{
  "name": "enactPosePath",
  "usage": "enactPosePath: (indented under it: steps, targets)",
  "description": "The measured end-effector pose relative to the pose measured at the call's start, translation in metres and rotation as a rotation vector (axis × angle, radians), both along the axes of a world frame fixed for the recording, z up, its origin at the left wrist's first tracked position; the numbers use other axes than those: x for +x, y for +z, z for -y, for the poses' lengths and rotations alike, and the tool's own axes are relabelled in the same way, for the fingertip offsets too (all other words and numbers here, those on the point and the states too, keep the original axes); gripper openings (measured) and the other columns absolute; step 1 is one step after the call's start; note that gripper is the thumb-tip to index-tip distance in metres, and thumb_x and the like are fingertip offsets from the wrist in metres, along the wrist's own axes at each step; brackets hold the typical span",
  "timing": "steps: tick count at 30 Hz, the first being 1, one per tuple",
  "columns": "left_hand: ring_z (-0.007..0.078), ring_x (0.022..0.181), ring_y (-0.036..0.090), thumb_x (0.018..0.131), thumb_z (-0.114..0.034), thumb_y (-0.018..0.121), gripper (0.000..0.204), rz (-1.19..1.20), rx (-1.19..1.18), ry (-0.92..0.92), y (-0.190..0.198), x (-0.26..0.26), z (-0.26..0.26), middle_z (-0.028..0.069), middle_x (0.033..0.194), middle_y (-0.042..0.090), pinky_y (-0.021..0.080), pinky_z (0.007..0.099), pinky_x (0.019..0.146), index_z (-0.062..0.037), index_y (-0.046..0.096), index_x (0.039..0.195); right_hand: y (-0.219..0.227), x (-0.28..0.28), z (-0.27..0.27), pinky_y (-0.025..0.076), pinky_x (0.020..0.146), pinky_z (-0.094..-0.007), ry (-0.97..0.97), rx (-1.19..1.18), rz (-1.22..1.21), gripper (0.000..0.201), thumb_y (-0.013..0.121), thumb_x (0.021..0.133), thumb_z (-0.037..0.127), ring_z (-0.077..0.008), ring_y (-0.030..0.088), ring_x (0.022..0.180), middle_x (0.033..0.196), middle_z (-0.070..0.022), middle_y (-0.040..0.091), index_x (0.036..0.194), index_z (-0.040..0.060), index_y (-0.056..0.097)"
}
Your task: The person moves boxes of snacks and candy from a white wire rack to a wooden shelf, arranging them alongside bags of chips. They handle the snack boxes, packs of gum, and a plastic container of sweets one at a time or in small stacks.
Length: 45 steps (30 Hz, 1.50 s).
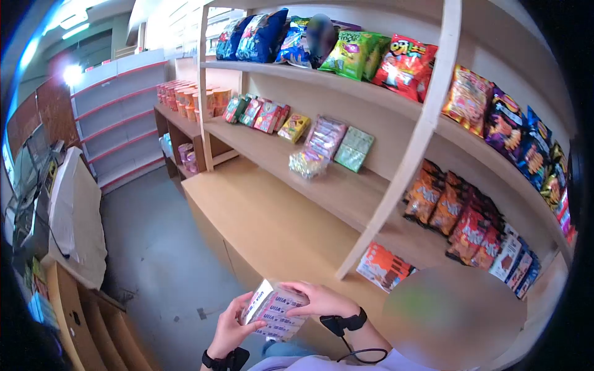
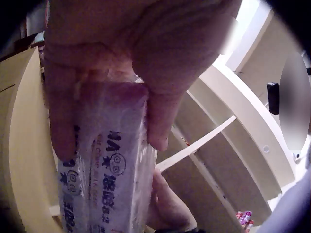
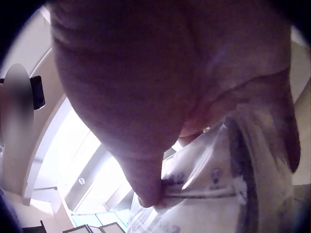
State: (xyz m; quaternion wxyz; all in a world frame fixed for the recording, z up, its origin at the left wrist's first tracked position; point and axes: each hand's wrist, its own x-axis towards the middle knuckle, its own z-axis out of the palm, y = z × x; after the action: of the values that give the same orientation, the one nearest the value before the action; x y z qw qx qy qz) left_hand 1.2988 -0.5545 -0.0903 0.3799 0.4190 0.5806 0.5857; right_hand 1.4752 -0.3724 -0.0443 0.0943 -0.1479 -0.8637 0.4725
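Observation:
In the head view a plastic-wrapped pack of small white boxes [image 1: 286,314], printed with UHA lettering, is held up in front of the body. My left hand [image 1: 229,329] grips its left end, thumb lying across the printed face. At the other end, my right hand [image 1: 325,300] holds the top and right side. The left wrist view shows the left hand [image 2: 116,43] spanning the pack [image 2: 114,170] between thumb and fingers. Clear film shines on the pack [image 3: 209,208] in the right wrist view, where the right hand [image 3: 146,87] covers its upper part.
A wooden counter [image 1: 260,198] runs beside me under shelves. The middle shelf [image 1: 266,145] bears small candy packs and a shiny wrapped bundle [image 1: 308,163]. Snack bags [image 1: 405,67] line the upper shelf. Orange cups [image 1: 189,102] and an unstocked rack [image 1: 120,117] stand farther back.

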Motion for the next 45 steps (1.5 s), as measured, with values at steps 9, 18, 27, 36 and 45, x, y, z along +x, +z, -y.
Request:
enactPosePath:
  steps: [9,18,27,36,45]
  targets:
    - [0.0183,0.117,0.048,0.07,-0.009,0.082,0.075,-0.085,0.291,-0.007,0.051,-0.112,-0.162,0.0104,0.123,0.052,0.04,0.0331,0.099,-0.0014,0.041,0.133,0.108,-0.091,-0.115,0.05,0.083,-0.0337,-0.243,0.349,-0.265,0.06,0.082,0.065,0.014,-0.0222,0.062,0.096,0.101,-0.0063,0.06,0.121,0.0129,0.059]
    - [0.0233,0.117,0.05,0.079,-0.001,0.067,0.039,-0.064,0.325,-0.416,0.049,-0.214,-0.331,0.0111,0.119,0.057,0.036,0.0351,0.103,-0.0038,0.057,0.117,0.139,-0.097,-0.212,0.039,0.089,-0.0392,-1.431,1.047,-0.054,0.054,0.075,0.06,0.004,-0.028,0.053,0.101,0.102,-0.0066,0.058,0.112,0.0128,0.062]
    - [0.0199,0.107,0.057,0.081,0.005,0.062,0.029,0.16,0.306,-0.559,0.071,-0.271,-0.425,0.0103,0.106,0.063,0.04,0.0324,0.097,0.0003,0.059,0.11,0.153,-0.007,-0.346,0.044,0.093,-0.0341,-1.438,0.794,0.557,0.065,0.079,0.049,0.009,-0.0271,0.056,0.111,0.109,-0.0096,0.066,0.112,0.0102,0.065]
    - [0.0189,0.097,0.059,0.082,0.002,0.061,0.02,-0.014,0.393,-0.555,0.085,-0.302,-0.47,0.0095,0.099,0.064,0.042,0.0307,0.088,0.0011,0.061,0.102,0.16,-0.007,-0.373,0.036,0.103,-0.0396,-1.511,0.603,0.68,0.071,0.077,0.056,0.017,-0.033,0.047,0.123,0.127,-0.0162,0.056,0.124,0.0086,0.058]
    - [0.0262,0.089,0.063,0.075,-0.001,0.065,0.02,-0.339,0.54,-0.635,0.131,-0.295,-0.486,0.0134,0.093,0.067,0.047,0.0337,0.082,0.0009,0.063,0.095,0.125,0.02,-0.392,0.033,0.105,-0.0423,-1.61,0.82,0.488,0.067,0.074,0.062,0.017,-0.0362,0.044,0.124,0.13,-0.0194,0.053,0.125,0.0052,0.055]
